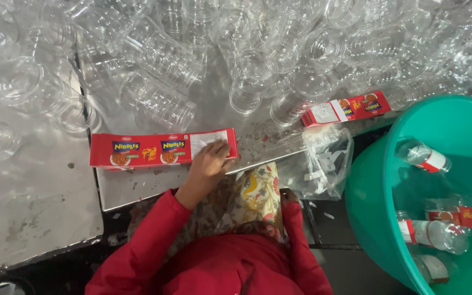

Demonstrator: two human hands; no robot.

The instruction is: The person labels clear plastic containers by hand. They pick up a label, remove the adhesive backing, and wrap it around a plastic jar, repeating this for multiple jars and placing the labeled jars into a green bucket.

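Observation:
A stack of red label strips with yellow and white printed panels lies flat on the steel table. My left hand rests on its right end, fingers curled and pinching at the white panel of the top strip. My left arm, in a red sleeve, reaches up from the lower left. My right sleeve runs up beside a floral cloth on my lap. The right hand itself is hidden behind that cloth and a clear plastic bag.
Several empty clear plastic jars lie heaped over the back of the table. A second stack of red labels sits at the table's right edge. A green tub at right holds several labelled jars.

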